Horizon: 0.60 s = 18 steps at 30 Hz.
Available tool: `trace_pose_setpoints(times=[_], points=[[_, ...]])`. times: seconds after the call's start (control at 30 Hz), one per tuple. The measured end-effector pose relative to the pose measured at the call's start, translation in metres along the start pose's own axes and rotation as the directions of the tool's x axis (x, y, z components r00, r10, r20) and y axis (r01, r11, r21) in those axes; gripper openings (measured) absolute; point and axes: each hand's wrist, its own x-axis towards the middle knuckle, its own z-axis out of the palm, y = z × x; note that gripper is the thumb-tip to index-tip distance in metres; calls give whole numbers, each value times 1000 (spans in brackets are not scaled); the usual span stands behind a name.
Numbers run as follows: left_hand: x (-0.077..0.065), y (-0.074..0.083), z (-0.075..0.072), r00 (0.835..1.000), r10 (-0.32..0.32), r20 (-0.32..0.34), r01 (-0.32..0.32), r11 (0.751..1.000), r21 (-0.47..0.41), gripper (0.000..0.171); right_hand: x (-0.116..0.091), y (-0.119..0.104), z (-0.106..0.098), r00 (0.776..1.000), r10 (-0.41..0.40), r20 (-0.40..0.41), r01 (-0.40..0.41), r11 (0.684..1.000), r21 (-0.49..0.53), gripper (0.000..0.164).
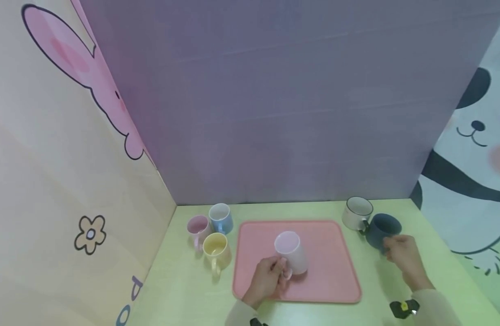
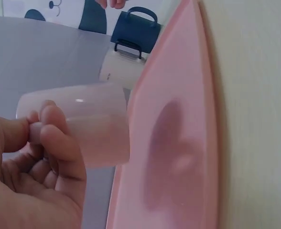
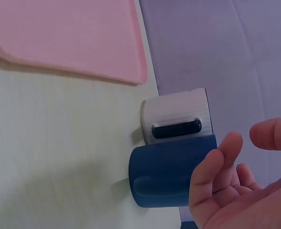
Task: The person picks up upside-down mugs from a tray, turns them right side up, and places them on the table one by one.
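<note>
My left hand [image 1: 268, 277] pinches the handle of a pale pink mug [image 1: 292, 253] between thumb and fingers. In the left wrist view that mug [image 2: 100, 129] hangs above the pink tray [image 2: 190, 71], apart from it, its shadow on the tray. My right hand [image 1: 402, 254] is beside a dark blue mug [image 1: 382, 228]. The right wrist view shows the thumb apart from loosely bent fingers [image 3: 207, 171], which overlap the mug's [image 3: 174, 167] rim end; whether they touch it I cannot tell. A white mug [image 1: 357, 213] with dark rim and handle stands against the blue one.
Left of the tray stand a pink mug [image 1: 198, 226], a light blue mug [image 1: 221, 215] and a yellow mug [image 1: 216, 249], close together. A grey-purple panel [image 1: 274, 113] rises along the table's back edge. Printed walls flank the table [image 1: 180, 290].
</note>
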Motion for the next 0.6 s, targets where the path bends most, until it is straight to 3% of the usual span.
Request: trace_pose_setpoints(times=[0.2,0.33,0.6], points=[[0,6,-1,999,33,43,-28,993,-118,36,-5,-6,10,997,-51,64,54,998,-42,31],[1,9,-4,994,75,75,-59,979,-194,42,-7,-11,18,994,-26,108,32,998,-55,51],[4,10,-12,968,165,188,-92,933,-347,52,-13,-20,35,990,0,139,2,1000,-17,52]])
